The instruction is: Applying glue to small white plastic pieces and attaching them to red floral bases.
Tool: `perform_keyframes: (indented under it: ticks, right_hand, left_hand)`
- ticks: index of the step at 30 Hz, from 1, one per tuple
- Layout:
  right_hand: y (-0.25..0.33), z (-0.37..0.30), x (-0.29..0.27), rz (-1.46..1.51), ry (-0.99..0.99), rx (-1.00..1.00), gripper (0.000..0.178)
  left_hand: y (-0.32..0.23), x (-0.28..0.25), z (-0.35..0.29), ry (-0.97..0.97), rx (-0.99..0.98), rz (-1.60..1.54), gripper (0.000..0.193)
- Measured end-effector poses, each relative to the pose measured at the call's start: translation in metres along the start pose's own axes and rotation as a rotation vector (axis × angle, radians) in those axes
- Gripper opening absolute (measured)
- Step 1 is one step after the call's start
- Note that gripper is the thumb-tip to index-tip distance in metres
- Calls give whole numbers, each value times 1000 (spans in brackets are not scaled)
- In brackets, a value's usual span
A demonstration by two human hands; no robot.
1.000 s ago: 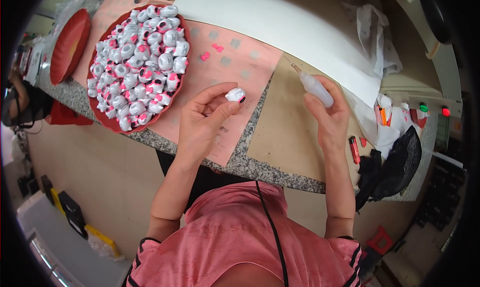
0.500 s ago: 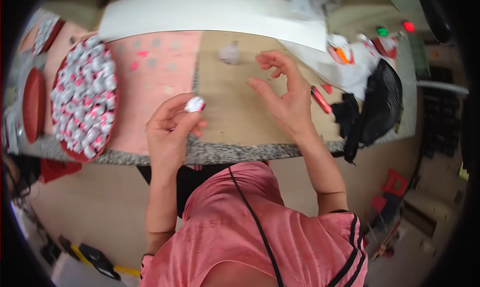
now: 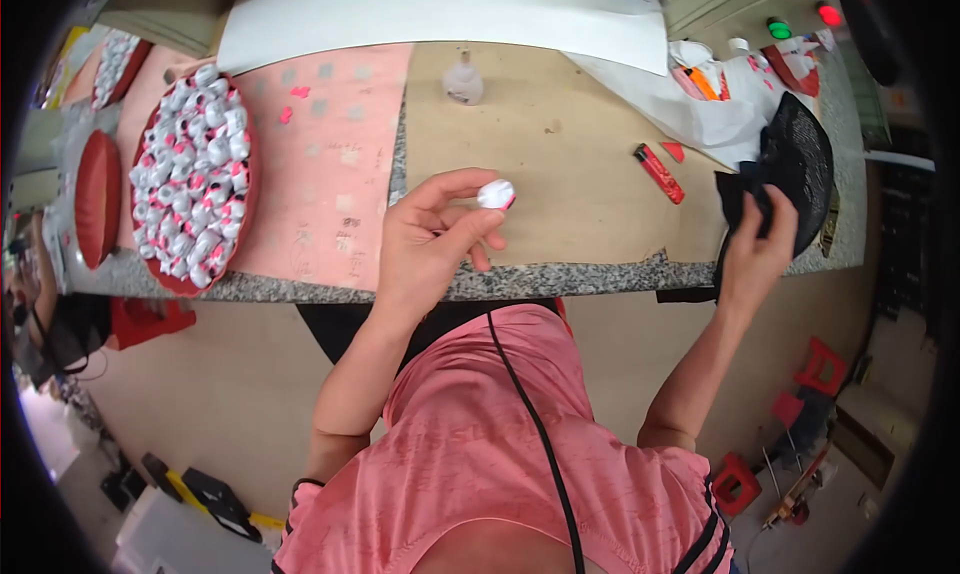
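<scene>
Pinched between the thumb and fingers of my left hand [image 3: 425,239] is a small, rounded white piece [image 3: 495,194] with a pink edge. It is held above the brown paper, and its exact kind is unclear. My right hand [image 3: 758,249] is at the table's right side, its fingers closed on a black cloth [image 3: 732,199] next to a black mesh bag [image 3: 806,169]. A red lighter [image 3: 659,174] lies left of that hand. On the left, a red oval tray [image 3: 252,189] is heaped with many similar white and pink pieces.
A small clear bottle [image 3: 463,82] stands on the brown paper [image 3: 560,174]. Pink paper [image 3: 325,174] with bits of pink lies beside the tray. Another red dish [image 3: 97,199] sits farther left. White plastic [image 3: 690,124] and packets lie at the back right.
My right hand has moved from above the brown paper to the right and taken hold of the black cloth. My left hand has shifted right with the white piece still in it.
</scene>
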State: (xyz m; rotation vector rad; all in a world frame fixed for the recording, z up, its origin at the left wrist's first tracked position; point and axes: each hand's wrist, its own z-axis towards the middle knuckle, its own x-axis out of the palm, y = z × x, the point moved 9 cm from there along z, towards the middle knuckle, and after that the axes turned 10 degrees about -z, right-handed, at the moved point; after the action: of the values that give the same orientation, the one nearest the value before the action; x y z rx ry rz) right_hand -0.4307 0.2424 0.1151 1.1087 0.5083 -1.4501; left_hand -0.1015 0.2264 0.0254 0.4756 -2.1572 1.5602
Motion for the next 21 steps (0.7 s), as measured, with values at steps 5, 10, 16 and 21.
perform_keyframes:
  ticks: [5,10,16,21]
  right_hand:
    - [112,-14,8,641,174,-146,18]
    - [188,-49,52,823,413,-268,21]
    - [203,-56,55,703,329,-392,24]
    - [179,-25,23,450,9,-357,25]
  left_hand:
    - [4,0,-7,41,-36,46,28]
    - [4,-6,-11,4,16,21,29]
    - [-1,-11,-11,-23,46,56,30]
    - [-19,-26,-13,-38,74,76,27]
